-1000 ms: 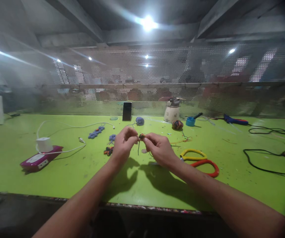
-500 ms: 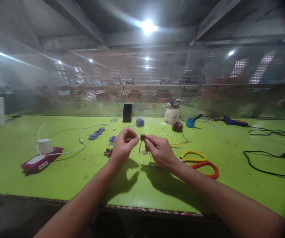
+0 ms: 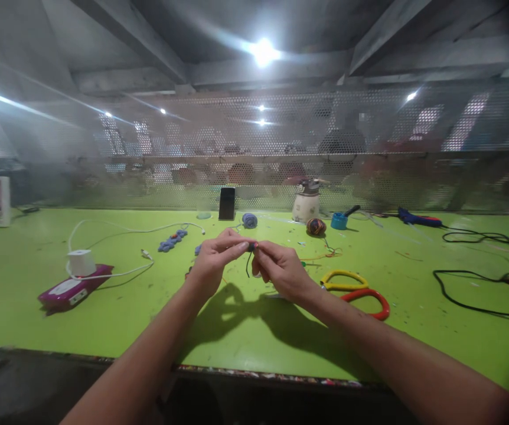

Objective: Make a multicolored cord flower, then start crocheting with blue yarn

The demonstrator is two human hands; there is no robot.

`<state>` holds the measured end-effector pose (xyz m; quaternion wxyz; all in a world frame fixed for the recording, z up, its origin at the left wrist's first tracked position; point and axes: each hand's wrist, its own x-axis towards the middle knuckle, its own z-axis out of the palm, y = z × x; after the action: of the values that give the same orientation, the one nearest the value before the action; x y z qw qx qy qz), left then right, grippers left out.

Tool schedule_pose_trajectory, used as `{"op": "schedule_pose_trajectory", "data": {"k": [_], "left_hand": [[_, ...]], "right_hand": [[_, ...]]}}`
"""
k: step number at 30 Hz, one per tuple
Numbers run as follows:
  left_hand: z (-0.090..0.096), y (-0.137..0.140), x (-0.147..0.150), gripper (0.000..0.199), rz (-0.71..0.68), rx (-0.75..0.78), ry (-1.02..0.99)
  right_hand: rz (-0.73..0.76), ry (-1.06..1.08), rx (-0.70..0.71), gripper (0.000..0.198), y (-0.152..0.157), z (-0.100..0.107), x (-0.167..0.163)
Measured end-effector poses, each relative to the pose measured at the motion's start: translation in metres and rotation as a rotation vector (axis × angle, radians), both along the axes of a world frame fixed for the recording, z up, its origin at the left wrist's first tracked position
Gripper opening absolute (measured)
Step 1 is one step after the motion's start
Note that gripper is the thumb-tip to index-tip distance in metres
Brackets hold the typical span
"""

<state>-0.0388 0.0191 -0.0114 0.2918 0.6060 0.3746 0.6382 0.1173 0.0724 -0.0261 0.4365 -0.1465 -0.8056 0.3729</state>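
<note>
Between my fingertips is a small dark piece of yarn work point(image 3: 251, 246) with a hint of red, and a dark loose yarn end hangs below it. My left hand point(image 3: 214, 260) pinches its left side between thumb and fingers. From the right, my right hand point(image 3: 281, 265) pinches the same piece, fingers curled. Both hands are raised above the green table. Large scissors point(image 3: 365, 292) with one yellow and one red handle lie beside my right wrist, their blades partly hidden by it. A purple-blue braided yarn piece point(image 3: 172, 241) lies beyond my left hand.
At the back stand a phone point(image 3: 227, 204), a blue yarn ball point(image 3: 250, 221), a pale jug point(image 3: 306, 203), a multicoloured yarn ball point(image 3: 315, 226) and a blue tape roll point(image 3: 339, 221). A purple power strip point(image 3: 77, 286) with white cable is left; a blue glue gun point(image 3: 418, 218) and black cord lie right.
My left hand has closed in on the small yarn piece and now touches it, where before its fingertips were just apart from it. The right hand still holds it, slightly turned.
</note>
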Motion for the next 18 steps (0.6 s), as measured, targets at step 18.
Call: {"op": "schedule_pose_trajectory", "data": {"k": [18], "left_hand": [[-0.005,0.004,0.001,0.008,-0.348,-0.43,-0.376]], "right_hand": [[-0.252,-0.026,0.673,0.025,0.014,0.001,0.011]]}}
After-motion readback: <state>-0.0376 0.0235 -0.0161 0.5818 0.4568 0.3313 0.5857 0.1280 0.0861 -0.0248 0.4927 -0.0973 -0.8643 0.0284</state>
